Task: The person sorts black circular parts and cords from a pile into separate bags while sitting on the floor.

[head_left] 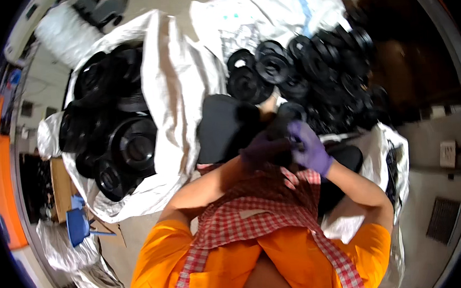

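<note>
In the head view, both forearms rise from the lower edge and angle inward with elbows spread wide, so the hands meet ahead of the red-and-white checked cloth apron (247, 226) and the orange short-sleeved shirt (158, 259). The purple-gloved left hand (263, 151) lies in shadow, reaching rightward over the inner side of the black-clad left leg (224, 131); its fingers merge with the darkness, and I cannot tell how closely they grip. The purple-gloved right hand (311, 149) is brightly lit and bent toward the left one, its fingers curled inward and their tips beside a small dark piece (280, 125). That piece sits between the two hands, over the gap between the legs; its outline is blurred, and whether the right fingers pinch it cannot be told. Just beyond lies a heap of glossy black ring-shaped parts (274, 67), while a white woven sack (174, 67) stands left of the legs, filled with black round parts (135, 146).
</note>
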Demonstrator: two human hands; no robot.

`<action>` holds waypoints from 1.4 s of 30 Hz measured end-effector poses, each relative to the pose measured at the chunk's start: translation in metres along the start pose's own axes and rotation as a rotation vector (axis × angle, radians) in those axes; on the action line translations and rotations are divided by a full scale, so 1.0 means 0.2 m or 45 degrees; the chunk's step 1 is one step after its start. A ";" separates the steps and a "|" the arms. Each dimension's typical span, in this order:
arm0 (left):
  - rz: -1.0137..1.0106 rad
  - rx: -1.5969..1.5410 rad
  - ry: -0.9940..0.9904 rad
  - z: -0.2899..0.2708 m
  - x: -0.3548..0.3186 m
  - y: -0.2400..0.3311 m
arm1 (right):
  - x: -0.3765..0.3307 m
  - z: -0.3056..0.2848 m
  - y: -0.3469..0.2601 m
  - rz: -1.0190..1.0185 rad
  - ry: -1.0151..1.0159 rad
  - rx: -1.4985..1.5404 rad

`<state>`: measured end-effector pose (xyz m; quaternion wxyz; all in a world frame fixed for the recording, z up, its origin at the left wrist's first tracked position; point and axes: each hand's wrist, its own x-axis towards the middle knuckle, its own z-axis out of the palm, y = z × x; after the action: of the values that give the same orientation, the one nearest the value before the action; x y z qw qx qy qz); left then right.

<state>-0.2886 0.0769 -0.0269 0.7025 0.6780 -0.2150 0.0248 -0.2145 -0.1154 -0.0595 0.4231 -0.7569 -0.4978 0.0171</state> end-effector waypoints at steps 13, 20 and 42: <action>-0.772 -0.379 0.424 0.06 -0.02 -0.14 | 0.04 0.11 0.06 0.762 0.070 1.220; -0.698 -0.349 0.475 0.05 -0.05 -0.15 | 0.01 0.10 0.04 0.424 -0.018 0.306; -0.153 -0.039 0.762 -0.09 0.04 -0.13 | 0.23 0.02 0.28 0.894 -0.112 1.032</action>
<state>-0.2680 0.0898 -0.0488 0.7449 0.6415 0.0415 0.1786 -0.1521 -0.0860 -0.0797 0.6288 -0.6524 -0.1854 0.3801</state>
